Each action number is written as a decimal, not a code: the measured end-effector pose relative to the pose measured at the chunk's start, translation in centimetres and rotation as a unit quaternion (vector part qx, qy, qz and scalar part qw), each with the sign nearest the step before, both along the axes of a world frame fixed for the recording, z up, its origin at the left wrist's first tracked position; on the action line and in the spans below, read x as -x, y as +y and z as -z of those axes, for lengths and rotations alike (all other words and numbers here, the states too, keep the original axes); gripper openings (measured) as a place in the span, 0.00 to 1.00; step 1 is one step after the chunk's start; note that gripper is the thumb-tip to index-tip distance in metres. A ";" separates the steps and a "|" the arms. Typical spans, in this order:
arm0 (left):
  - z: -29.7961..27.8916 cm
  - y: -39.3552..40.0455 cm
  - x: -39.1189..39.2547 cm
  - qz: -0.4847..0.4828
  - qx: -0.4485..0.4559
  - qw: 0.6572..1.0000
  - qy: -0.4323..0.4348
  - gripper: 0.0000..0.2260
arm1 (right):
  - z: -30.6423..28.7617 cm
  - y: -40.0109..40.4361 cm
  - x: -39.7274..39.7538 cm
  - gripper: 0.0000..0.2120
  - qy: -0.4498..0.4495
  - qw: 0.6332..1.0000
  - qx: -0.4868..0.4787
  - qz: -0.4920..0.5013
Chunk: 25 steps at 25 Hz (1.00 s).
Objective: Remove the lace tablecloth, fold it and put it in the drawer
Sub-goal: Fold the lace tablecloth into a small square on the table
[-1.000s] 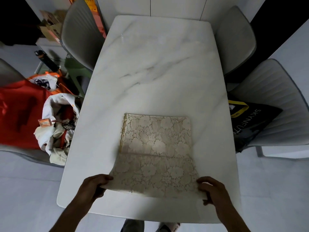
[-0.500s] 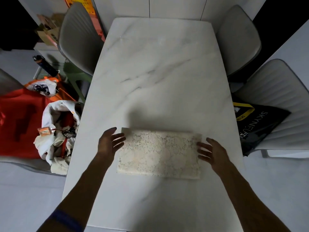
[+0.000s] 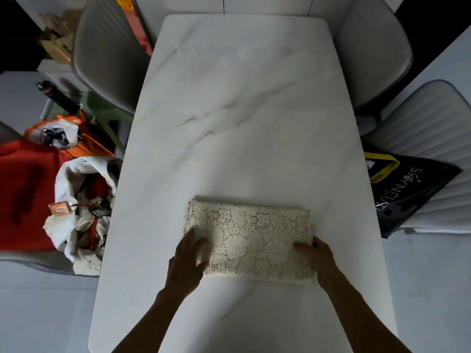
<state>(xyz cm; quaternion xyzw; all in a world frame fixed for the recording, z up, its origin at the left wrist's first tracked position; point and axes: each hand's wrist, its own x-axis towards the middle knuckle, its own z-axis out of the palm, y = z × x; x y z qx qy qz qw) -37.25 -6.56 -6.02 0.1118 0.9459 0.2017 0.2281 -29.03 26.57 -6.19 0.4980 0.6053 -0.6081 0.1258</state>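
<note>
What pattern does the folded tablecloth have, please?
Cream lace tablecloth with leaves and flowers; head view.

Not much to report on the person: two bare forearms come in from 6 o'clock, no sleeves showing, no watch, rings or gloves that I can make out. Left hand [image 3: 187,263] and right hand [image 3: 317,261] are both bare, with the lighting pretty dim.

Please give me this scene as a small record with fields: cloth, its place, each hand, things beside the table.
cloth: cream lace tablecloth, folded into a flat rectangle
place: near end of white marble table
left hand: lies on the cloth's left end
right hand: at the right edge, thumb on top
beside table: grey chairs, black bag, red cloth
</note>
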 end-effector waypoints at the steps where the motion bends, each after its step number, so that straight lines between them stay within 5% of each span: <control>1: -0.2 0.1 0.1 -0.001 0.004 1.000 -0.004 0.22 | -0.3 -0.3 0.1 0.24 0.007 1.000 0.017 0.015; 4: -1.0 0.7 0.4 -0.015 -0.010 1.000 -0.003 0.22 | -3.5 -1.2 1.0 0.15 0.085 0.993 0.050 0.059; 6: -1.8 1.2 0.4 -0.053 -0.035 0.998 0.015 0.25 | -7.1 -1.9 2.5 0.06 0.174 0.984 -0.026 0.033; 9: -3.0 1.8 -0.4 -0.130 -0.129 0.982 0.035 0.27 | -13.7 -2.8 5.1 0.13 0.334 0.929 -0.147 -0.060; 11: -3.4 1.9 -1.2 -0.140 -0.173 0.974 0.033 0.27 | -17.9 -3.5 6.1 0.13 0.418 0.862 -0.243 -0.152; 14: -3.9 2.7 -2.4 -0.163 -0.216 0.963 0.005 0.24 | -20.0 -3.6 5.7 0.13 0.478 0.682 -0.458 -0.313; 16: -4.1 3.3 -3.2 -0.179 -0.238 0.954 -0.029 0.22 | -18.1 -4.1 3.7 0.14 0.453 0.622 -0.522 -0.367; 19: -3.6 3.7 -4.6 -0.206 -0.245 0.944 -0.085 0.20 | -11.6 -5.4 -2.2 0.14 0.269 0.643 -0.519 -0.495; 22: -2.5 4.2 -6.9 -0.222 -0.217 0.941 -0.131 0.15 | -5.5 -6.1 -9.5 0.19 0.058 0.710 -0.376 -0.593; 25: -2.0 5.8 -8.7 -0.233 -0.200 0.935 -0.178 0.15 | -3.4 -5.5 -12.4 0.22 0.067 0.780 -0.370 -0.501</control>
